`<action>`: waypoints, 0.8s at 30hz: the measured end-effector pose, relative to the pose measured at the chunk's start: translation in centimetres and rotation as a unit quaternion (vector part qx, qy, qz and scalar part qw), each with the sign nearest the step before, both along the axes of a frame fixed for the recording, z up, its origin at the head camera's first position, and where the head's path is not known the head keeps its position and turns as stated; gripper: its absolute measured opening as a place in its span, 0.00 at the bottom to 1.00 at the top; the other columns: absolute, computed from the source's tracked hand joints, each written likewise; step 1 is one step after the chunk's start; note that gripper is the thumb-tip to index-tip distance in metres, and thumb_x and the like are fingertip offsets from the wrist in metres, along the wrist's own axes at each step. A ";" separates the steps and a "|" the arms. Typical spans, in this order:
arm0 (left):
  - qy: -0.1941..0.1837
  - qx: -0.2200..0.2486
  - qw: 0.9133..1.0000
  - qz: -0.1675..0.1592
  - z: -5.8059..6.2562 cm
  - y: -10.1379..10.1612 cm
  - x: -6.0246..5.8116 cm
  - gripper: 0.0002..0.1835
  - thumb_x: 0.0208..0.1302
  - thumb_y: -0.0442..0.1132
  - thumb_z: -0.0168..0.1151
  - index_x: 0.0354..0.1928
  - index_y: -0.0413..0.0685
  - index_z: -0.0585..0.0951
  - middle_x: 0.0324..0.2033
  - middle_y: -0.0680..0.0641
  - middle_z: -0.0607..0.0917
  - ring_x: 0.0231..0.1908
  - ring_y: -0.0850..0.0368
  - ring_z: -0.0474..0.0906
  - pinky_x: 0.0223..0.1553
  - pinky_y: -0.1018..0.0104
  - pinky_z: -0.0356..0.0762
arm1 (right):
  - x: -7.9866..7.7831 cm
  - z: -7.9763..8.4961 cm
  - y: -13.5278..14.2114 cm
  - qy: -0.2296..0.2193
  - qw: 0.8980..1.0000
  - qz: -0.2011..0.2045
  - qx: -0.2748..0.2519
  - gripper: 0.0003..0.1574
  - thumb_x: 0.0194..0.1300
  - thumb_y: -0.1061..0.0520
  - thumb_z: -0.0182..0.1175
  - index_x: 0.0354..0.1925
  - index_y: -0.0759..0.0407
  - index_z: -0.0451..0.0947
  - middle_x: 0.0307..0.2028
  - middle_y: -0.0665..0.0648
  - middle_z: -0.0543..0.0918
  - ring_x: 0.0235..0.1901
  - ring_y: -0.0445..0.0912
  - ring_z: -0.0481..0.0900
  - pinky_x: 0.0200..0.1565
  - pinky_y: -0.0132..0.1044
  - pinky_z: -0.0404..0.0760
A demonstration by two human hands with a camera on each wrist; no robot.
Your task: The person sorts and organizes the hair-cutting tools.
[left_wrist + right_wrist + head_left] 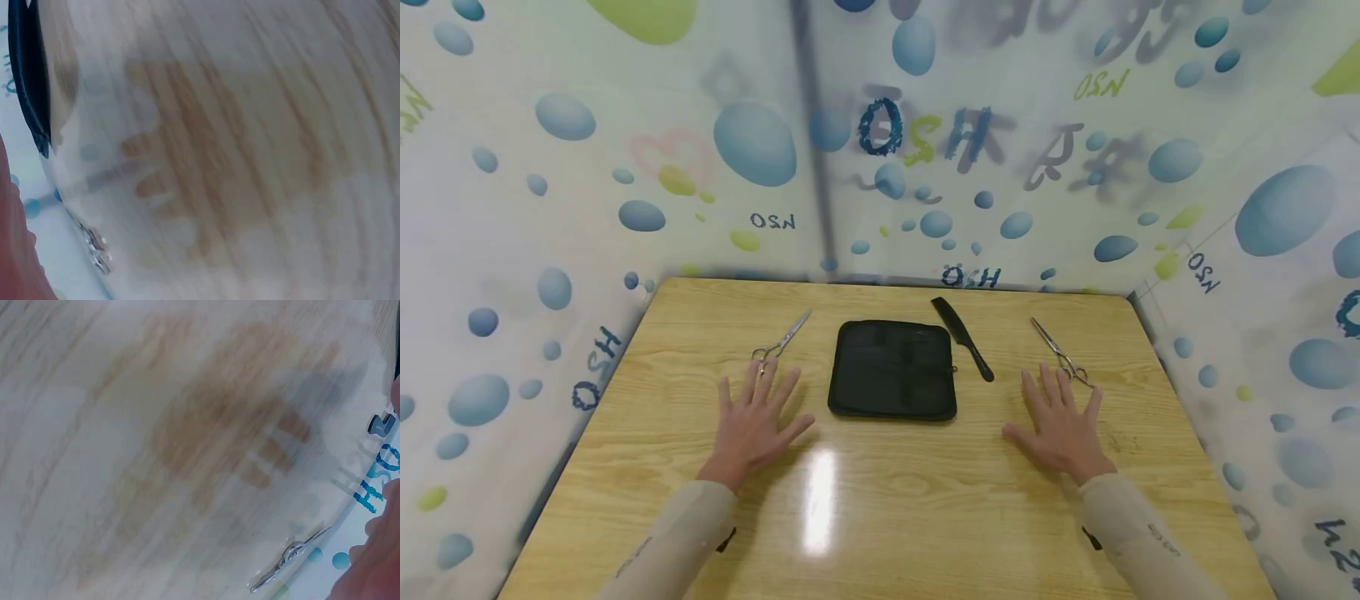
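Note:
My left hand (752,429) is spread with straight fingers over the left part of the table, its fingertips near the finger rings of a pair of silver scissors (784,337). Likewise spread, my right hand (1062,425) has its fingertips beside the rings of a second pair of scissors (1054,347). Neither hand grips anything. Between them lies a flat black zip case (891,375), and a black handled comb (961,335) slants at its right. Each wrist view catches one pair of scissors, (94,247) on the left and scissors (290,555) on the right.
The wooden table (887,500) has a glossy top with a bright reflection left of centre. Behind and beside it stand pale walls (880,208) printed with blue and green drops and lettering.

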State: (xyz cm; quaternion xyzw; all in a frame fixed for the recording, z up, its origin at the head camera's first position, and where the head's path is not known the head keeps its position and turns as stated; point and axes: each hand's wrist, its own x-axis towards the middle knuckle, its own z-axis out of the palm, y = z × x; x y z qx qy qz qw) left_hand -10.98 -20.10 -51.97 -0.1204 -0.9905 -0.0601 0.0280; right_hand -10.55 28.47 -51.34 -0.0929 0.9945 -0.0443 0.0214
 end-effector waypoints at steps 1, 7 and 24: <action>-0.001 0.001 1.000 -0.003 0.1 0.2 0.0 0.44 0.62 0.76 0.42 0.76 0.66 0.55 0.77 0.43 0.51 0.76 0.40 0.43 0.68 0.26 0.35 | 0.0 0.1 0.0 0.000 1.000 0.000 0.001 0.60 0.60 0.23 0.52 0.77 0.52 0.49 0.76 0.66 0.48 0.75 0.66 0.45 0.63 0.79 0.33; -0.010 0.013 1.000 -0.018 0.4 1.7 0.0 0.43 0.63 0.75 0.42 0.75 0.65 0.57 0.77 0.44 0.51 0.76 0.40 0.43 0.69 0.28 0.35 | -0.6 0.1 0.5 0.010 1.000 0.011 0.010 0.57 0.63 0.26 0.53 0.76 0.55 0.50 0.76 0.67 0.51 0.74 0.65 0.49 0.65 0.76 0.36; 0.001 0.023 0.999 -0.047 0.2 4.8 -0.4 0.40 0.64 0.74 0.43 0.73 0.65 0.62 0.76 0.46 0.57 0.77 0.45 0.46 0.72 0.33 0.38 | -3.4 0.2 1.3 0.053 0.998 0.021 0.019 0.43 0.69 0.43 0.57 0.69 0.69 0.59 0.67 0.72 0.66 0.67 0.66 0.63 0.67 0.64 0.59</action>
